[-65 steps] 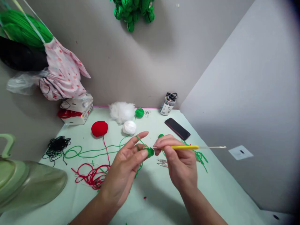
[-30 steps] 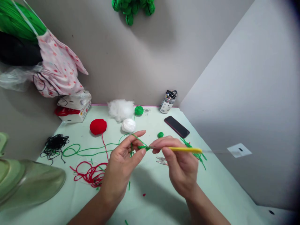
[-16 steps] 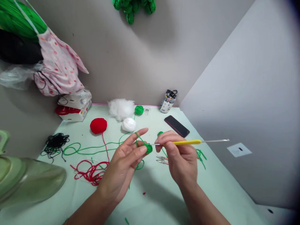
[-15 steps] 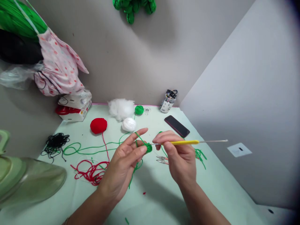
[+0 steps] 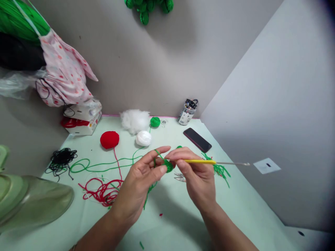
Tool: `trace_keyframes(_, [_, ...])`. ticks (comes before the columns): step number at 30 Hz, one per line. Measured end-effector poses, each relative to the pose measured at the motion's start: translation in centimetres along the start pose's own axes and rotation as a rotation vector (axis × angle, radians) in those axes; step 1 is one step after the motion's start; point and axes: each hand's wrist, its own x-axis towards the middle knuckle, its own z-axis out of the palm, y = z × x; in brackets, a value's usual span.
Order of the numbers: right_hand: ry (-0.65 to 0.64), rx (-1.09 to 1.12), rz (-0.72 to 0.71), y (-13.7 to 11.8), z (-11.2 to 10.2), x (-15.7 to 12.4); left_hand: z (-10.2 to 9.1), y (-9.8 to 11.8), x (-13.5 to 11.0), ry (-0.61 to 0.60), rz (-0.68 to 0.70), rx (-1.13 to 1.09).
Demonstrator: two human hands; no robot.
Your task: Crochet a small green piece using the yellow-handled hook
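My left hand (image 5: 138, 184) pinches a small green crocheted piece (image 5: 168, 167) between thumb and fingers, with green yarn (image 5: 104, 164) running over its forefinger and trailing left across the table. My right hand (image 5: 195, 177) grips a crochet hook with a yellow handle (image 5: 200, 161); its metal tip sits at the green piece and its bare shaft points right. Small metal snips (image 5: 180, 177) lie on the table just under my right hand.
On the pale green table (image 5: 248, 212) lie a red yarn ball (image 5: 109, 139), a white ball (image 5: 143, 138), white stuffing (image 5: 134, 120), a green ball (image 5: 155, 121), a black phone (image 5: 197, 139), a jar (image 5: 186, 113), tangled red yarn (image 5: 103, 191) and black yarn (image 5: 61, 158).
My hands have come closer together and the hook has dipped slightly, its tip pushed further into the green piece. The green yarn tail hangs below my left hand.
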Motion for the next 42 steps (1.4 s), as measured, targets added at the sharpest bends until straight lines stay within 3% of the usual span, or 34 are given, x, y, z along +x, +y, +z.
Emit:
trace_keyframes(4, [0.006,-0.282,-0.187,0.1,0.7,-0.7,0.2,-0.5,0.0,0.065,0.036,-0.039])
trace_keyframes(6, [-0.012,-0.485,-0.341,0.3,0.6,-1.1,0.3,-0.6,0.1,0.069,-0.022,-0.109])
trace_keyframes(8, [-0.003,-0.548,-0.408,0.3,0.3,-1.1,0.3,-0.5,0.3,0.031,-0.109,-0.191])
trace_keyframes(12, [0.113,-0.161,-0.125,0.2,-0.5,-0.3,-0.1,0.0,0.6,0.046,-0.110,-0.224])
trace_keyframes(14, [0.093,0.017,-0.001,0.3,-0.5,0.1,-0.2,0.2,0.6,0.044,-0.077,-0.156])
trace_keyframes(18, [0.011,0.073,0.087,0.8,-0.2,0.1,-0.2,0.1,0.2,-0.005,-0.022,0.020])
trace_keyframes(26, [0.054,0.181,0.214,0.7,-0.8,0.5,-0.2,0.4,0.0,0.068,-0.008,0.064])
trace_keyframes(30, [0.017,-0.012,0.104,-0.2,-0.7,0.2,-0.2,0.2,-0.1,0.109,0.040,0.114])
trace_keyframes(35, [-0.116,-0.569,-0.431,-0.2,-0.4,-1.0,0.1,-0.7,-0.3,0.258,0.211,0.260])
trace_keyframes(37, [-0.131,-0.750,-0.557,0.1,-0.3,-1.4,0.2,-0.8,-0.2,0.225,0.168,0.167])
trace_keyframes(39, [-0.102,-0.780,-0.542,0.2,-0.2,-1.5,0.1,-0.7,0.0,0.122,0.020,-0.015])
trace_keyframes(42, [0.002,-0.495,-0.354,-0.1,-0.3,-1.1,-0.1,-0.1,0.3,0.048,-0.156,-0.158])
